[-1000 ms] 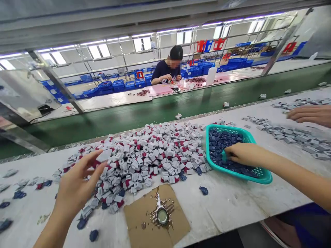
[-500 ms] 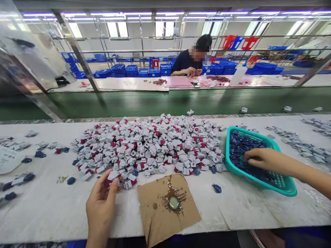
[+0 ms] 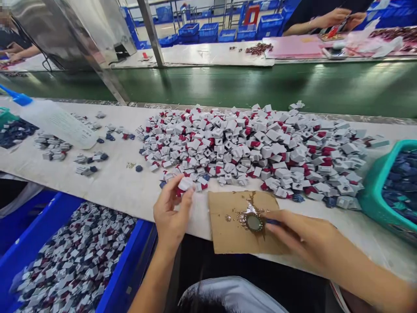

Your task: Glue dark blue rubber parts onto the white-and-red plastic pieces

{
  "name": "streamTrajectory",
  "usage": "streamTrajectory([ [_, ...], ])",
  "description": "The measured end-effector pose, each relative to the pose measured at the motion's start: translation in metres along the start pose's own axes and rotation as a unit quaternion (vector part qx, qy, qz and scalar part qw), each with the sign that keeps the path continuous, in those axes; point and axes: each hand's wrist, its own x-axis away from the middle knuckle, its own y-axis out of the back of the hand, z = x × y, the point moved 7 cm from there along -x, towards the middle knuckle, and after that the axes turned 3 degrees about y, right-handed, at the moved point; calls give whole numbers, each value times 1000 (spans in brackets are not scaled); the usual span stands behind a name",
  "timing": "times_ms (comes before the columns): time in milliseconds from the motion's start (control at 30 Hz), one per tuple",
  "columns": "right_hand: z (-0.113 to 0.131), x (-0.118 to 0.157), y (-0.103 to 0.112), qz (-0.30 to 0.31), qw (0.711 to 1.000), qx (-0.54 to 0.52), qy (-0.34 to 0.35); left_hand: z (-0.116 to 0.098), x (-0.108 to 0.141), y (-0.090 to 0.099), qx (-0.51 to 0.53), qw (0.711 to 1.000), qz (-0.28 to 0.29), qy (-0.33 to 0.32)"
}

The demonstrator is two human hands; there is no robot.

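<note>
Left hand point(image 3: 171, 213) raised, fingers pinching a white-and-red plastic piece point(image 3: 185, 184), right hand point(image 3: 301, 239) extended, fingers gripping a dark blue piece point(image 3: 272, 222), round metal cap point(image 3: 253, 223) in brown smears just beside those fingertips, on a cardboard sheet point(image 3: 224, 230)

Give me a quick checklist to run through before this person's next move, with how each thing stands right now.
Left hand gripping the white-and-red block: ok.
Right hand holding the dark blue piece: ok, though the fingers hide most of it.
Dark blue piece touching the round metal dish: cannot tell.
Brown liquid kept within the dish: not ok, it lies on the cardboard sheet.
Teal basket within the right hand's reach: ok, probably.
</note>
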Motion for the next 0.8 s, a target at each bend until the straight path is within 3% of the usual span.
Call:
streamTrajectory([
  [100,16,-9,-21,-23,998,36,57,-3,21,-4,12,998,49,44],
  [233,16,-9,-24,-22,991,112,75,9,40,-13,63,984,104,134],
  [467,15,-12,-25,14,990,114,85,12,41,-32,175,948,149,221],
  [633,8,-19,-15,32,999,-33,20,6,45,-42,226,925,185,241],
  [800,19,-34,-4,-6,967,-246,-62,2,55,-49,265,903,200,275],
])
